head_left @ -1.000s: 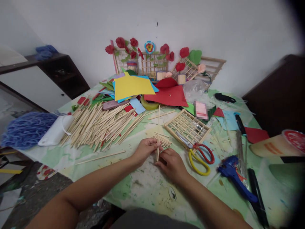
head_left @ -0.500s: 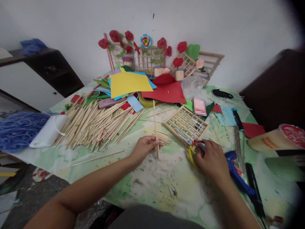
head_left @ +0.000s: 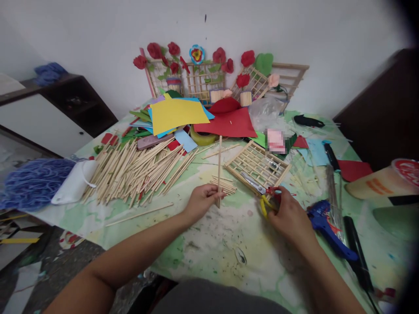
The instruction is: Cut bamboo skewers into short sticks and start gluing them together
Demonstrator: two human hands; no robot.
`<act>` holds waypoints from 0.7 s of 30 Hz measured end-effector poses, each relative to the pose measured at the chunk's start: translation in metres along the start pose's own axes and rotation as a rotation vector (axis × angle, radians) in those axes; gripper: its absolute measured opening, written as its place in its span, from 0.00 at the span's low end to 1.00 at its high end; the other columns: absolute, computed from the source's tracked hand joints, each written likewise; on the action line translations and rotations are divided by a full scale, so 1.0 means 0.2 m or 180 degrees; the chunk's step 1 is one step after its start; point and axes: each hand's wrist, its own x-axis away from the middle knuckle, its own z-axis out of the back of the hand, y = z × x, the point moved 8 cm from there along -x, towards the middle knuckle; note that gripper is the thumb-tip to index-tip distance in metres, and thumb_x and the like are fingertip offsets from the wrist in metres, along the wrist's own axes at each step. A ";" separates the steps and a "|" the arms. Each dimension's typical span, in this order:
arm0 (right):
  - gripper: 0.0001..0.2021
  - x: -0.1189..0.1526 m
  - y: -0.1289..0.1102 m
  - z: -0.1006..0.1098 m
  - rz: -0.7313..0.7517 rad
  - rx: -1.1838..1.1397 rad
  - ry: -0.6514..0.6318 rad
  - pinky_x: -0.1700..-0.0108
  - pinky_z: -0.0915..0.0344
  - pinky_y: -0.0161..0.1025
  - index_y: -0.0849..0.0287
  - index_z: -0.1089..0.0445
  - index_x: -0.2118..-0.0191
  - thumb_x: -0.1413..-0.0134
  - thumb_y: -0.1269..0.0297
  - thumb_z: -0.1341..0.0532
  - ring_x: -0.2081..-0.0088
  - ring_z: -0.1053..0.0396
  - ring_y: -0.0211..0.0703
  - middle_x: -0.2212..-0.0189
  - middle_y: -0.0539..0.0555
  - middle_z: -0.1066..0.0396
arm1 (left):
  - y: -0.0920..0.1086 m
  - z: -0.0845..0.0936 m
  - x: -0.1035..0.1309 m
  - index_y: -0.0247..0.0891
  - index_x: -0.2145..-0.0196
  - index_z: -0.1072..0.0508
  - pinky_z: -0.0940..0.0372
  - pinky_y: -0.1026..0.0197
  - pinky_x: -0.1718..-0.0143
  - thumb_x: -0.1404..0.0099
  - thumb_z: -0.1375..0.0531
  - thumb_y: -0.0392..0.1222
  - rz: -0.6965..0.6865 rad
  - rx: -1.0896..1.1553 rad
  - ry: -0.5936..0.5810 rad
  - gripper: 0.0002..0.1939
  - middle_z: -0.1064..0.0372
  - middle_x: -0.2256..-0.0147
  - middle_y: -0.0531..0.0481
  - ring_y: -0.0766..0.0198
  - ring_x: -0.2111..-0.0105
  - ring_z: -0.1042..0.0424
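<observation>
My left hand (head_left: pixel 203 201), near the middle of the table, pinches thin wooden sticks (head_left: pixel 220 168) that stand nearly upright; how many is hard to tell. Just behind its fingertips lies a small group of short cut sticks (head_left: pixel 225 185). My right hand (head_left: pixel 288 213) is closed on the handles of scissors (head_left: pixel 253 183) with red and yellow grips. Their blades point up and left, over the near edge of a wooden stick lattice (head_left: pixel 258 163). A single long stick (head_left: pixel 139 214) lies left of my left hand.
A large stick pile (head_left: pixel 131 174) spreads at left, beside blue yarn (head_left: pixel 36 183). Coloured paper (head_left: pixel 178 115) lies at the back before lattices with paper flowers (head_left: pixel 219 55). At right are a blue glue gun (head_left: pixel 330 233) and a drink cup (head_left: pixel 382 183).
The view has shifted slightly. The sticks in my left hand have straightened and turned a little. My right hand has tilted the scissors' handles slightly; it still holds them.
</observation>
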 end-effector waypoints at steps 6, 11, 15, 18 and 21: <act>0.29 0.01 0.00 0.05 -0.0067 0.0127 0.0050 0.65 0.36 0.43 0.58 0.42 0.45 0.57 0.62 0.42 0.61 0.29 0.53 0.60 0.59 0.28 | -0.03 0.06 0.00 0.33 0.68 0.25 0.36 0.64 0.70 0.52 0.33 0.45 0.0455 0.0468 0.0170 0.15 0.24 0.71 0.45 0.63 0.71 0.28; 0.29 0.06 -0.05 0.07 -0.0012 -0.0484 -0.0044 0.73 0.39 0.37 0.54 0.43 0.43 0.51 0.54 0.41 0.71 0.31 0.45 0.68 0.53 0.29 | -0.05 0.03 0.02 0.32 0.66 0.25 0.40 0.67 0.74 0.53 0.32 0.44 0.0769 0.0730 -0.0094 0.16 0.26 0.74 0.45 0.66 0.76 0.30; 0.25 0.11 -0.20 0.04 0.0524 -0.0925 -0.0263 0.69 0.38 0.37 0.55 0.41 0.44 0.48 0.55 0.43 0.69 0.32 0.42 0.62 0.55 0.30 | -0.08 -0.01 0.05 0.34 0.63 0.24 0.39 0.66 0.74 0.52 0.32 0.44 0.0980 0.0722 -0.0294 0.18 0.26 0.75 0.47 0.66 0.77 0.30; 0.23 0.12 -0.25 0.01 0.0597 -0.0768 -0.0478 0.68 0.38 0.38 0.55 0.36 0.50 0.51 0.53 0.41 0.68 0.32 0.45 0.61 0.56 0.29 | -0.08 -0.02 0.06 0.35 0.61 0.24 0.39 0.65 0.73 0.52 0.32 0.44 0.1005 0.0663 -0.0363 0.19 0.26 0.75 0.47 0.66 0.77 0.29; 0.23 0.13 -0.28 -0.01 0.0668 -0.0594 -0.0631 0.65 0.39 0.41 0.55 0.36 0.51 0.53 0.54 0.40 0.63 0.32 0.49 0.62 0.57 0.29 | -0.08 -0.02 0.07 0.34 0.63 0.23 0.38 0.65 0.73 0.52 0.32 0.43 0.1033 0.0634 -0.0407 0.18 0.26 0.76 0.47 0.66 0.76 0.30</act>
